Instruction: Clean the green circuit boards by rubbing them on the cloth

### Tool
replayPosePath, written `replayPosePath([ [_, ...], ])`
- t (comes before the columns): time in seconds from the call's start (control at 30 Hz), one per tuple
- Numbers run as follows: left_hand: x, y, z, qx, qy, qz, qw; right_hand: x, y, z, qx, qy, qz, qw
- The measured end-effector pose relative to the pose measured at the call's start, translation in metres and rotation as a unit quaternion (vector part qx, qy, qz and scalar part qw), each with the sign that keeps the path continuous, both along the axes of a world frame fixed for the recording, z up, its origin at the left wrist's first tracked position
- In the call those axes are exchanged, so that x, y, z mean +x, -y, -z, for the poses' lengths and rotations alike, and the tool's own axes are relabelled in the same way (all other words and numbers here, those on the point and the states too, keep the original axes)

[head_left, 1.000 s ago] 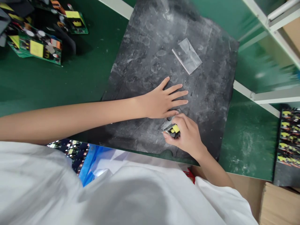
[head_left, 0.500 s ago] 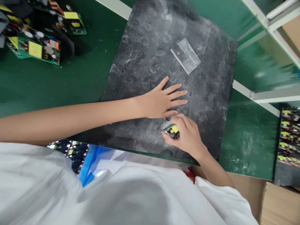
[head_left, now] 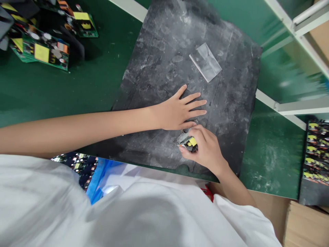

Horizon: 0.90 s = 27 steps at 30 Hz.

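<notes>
My left hand (head_left: 177, 111) lies flat with its fingers spread on a worn black mat (head_left: 159, 65). Just below it, my right hand (head_left: 205, 144) is closed around a small circuit board (head_left: 191, 141) with a yellow-wrapped part. The board is tilted and partly hidden by my fingers, close to the mat's surface. Some greyish sheet or residue shows beside the board, but I cannot make out what it is. Farther up the mat rests a flat, clear plastic piece (head_left: 206, 63) with a pale edge, apart from both hands.
Several green circuit boards (head_left: 42, 51) are heaped on the green table (head_left: 97, 82) at upper left. A black tray (head_left: 315, 192) of boards stands at right, with a cardboard box (head_left: 305, 223) below. White metal frame bars (head_left: 290, 25) cross the upper right. Below the table's edge is a blue-edged bin (head_left: 97, 181).
The view has shifted very slightly. Both hands and the board keep practically the same places on the mat.
</notes>
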<state>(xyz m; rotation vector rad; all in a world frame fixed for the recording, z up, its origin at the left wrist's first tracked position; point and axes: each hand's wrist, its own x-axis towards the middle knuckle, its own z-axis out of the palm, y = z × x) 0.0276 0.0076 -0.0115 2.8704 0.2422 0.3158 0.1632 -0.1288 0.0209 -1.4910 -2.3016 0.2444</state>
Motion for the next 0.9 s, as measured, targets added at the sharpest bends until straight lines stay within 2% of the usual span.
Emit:
replayPosePath([
  [0.9,0.0008,-0.0008,0.0012,-0.004,0.007,0.004,1.0,-0.0036,0.0016,0.0003,0.015,0.01,0.0,1.0],
])
